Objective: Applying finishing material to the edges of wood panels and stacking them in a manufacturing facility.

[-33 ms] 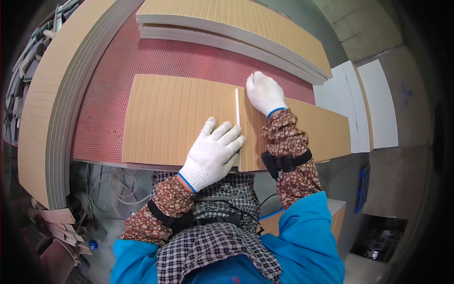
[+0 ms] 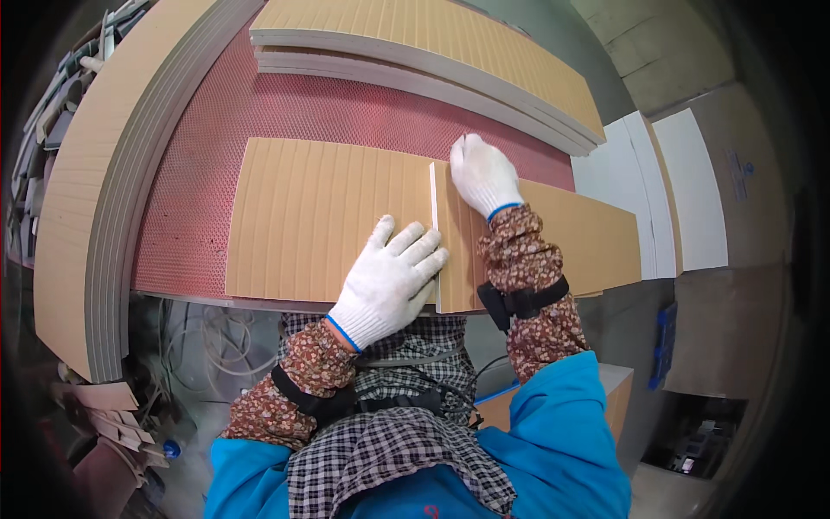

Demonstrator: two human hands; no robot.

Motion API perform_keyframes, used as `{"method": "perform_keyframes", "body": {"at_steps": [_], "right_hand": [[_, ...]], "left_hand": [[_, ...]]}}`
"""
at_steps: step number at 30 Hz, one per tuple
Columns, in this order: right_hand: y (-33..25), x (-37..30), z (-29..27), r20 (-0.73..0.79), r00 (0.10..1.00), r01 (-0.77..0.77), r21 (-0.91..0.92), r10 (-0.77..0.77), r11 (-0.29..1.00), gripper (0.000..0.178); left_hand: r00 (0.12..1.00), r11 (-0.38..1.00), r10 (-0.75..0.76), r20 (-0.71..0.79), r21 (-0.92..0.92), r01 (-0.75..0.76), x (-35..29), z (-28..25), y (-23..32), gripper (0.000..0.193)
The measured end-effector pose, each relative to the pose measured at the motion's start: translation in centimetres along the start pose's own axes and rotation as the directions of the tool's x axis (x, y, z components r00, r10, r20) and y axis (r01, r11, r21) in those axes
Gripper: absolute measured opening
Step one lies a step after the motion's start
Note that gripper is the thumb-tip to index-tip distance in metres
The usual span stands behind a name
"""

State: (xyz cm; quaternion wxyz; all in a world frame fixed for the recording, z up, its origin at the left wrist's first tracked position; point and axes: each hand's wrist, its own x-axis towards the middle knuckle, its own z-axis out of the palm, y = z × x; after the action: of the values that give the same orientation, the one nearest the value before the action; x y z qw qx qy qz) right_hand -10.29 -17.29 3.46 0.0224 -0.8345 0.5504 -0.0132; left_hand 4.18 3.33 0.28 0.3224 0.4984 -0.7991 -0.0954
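My left hand (image 2: 387, 281), in a white knit glove, lies flat with fingers spread on a long tan grooved board (image 2: 298, 216). Its fingertips reach a narrow white strip or edge (image 2: 434, 203) running across from far to near. To the right of that line the tan surface (image 2: 575, 229) continues, partly under my right forearm. My right hand (image 2: 484, 173), gloved too, is closed at the far edge of the tan surface, just right of the white line. Whatever its fingers hold, if anything, is hidden.
Red mesh-textured tabletop (image 2: 207, 199) lies beneath the board. Stacked tan boards with white edges (image 2: 432, 52) lie along the far side, and another stack (image 2: 104, 182) stands at the left. White panels (image 2: 640, 190) are at the right. Loose cables (image 2: 226, 342) hang below the table's near edge.
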Motion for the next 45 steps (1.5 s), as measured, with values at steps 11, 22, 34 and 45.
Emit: {"method": "perform_keyframes", "body": {"at_steps": [11,22,34,45], "right_hand": [[-1.2,-22.3,-2.8,-0.013,0.999,0.037,0.01,-0.037,0.999,0.023],[-1.8,-26.3,-1.7,-0.032,0.999,0.001,-0.099,-0.005,0.995,0.021],[-0.2,-10.0,-1.3,-0.021,0.997,-0.076,0.087,0.079,0.993,0.037],[0.3,-5.6,-1.3,0.0,0.997,-0.079,0.043,0.079,0.996,0.04]], "left_hand": [[0.999,1.0,-0.018,-0.027,-0.016,0.018,-0.2,-0.2,-0.1,0.044],[1.0,0.999,-0.026,-0.004,-0.02,0.026,-0.2,-0.1,-0.1,0.045],[0.999,0.999,-0.039,0.018,-0.008,0.039,0.0,-0.3,0.1,0.042],[1.0,0.999,-0.027,0.008,-0.026,0.027,0.0,-0.1,0.0,0.043]]}}
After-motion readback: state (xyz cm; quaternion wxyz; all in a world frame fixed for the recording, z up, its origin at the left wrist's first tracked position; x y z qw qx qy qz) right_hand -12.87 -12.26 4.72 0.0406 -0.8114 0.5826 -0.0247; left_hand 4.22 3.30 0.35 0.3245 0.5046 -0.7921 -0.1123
